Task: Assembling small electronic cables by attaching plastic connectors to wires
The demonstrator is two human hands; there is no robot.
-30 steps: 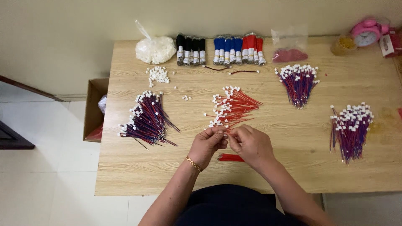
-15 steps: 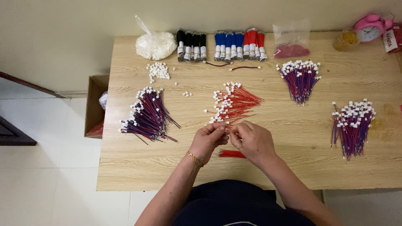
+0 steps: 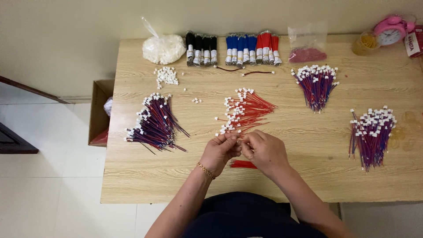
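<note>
My left hand (image 3: 221, 151) and my right hand (image 3: 263, 151) meet over the front middle of the wooden table (image 3: 282, 176), fingertips pinched together on a thin red wire with a small white connector. A few red wires (image 3: 243, 164) lie under my hands. Just beyond them lies a fan of red wires with white connectors (image 3: 244, 110).
Three piles of red-and-blue wires with white plugs lie on the table: left (image 3: 155, 123), upper right (image 3: 316, 83), far right (image 3: 371, 132). Loose white connectors (image 3: 166, 76), a bag of them (image 3: 164, 47), black, blue and red wire bundles (image 3: 233, 46), a pink clock (image 3: 390, 30). A cardboard box (image 3: 99, 110) stands on the floor.
My hands stay together at the same spot, fingers shifting slightly on the wire. The camera view has moved a little; nothing on the table has moved.
</note>
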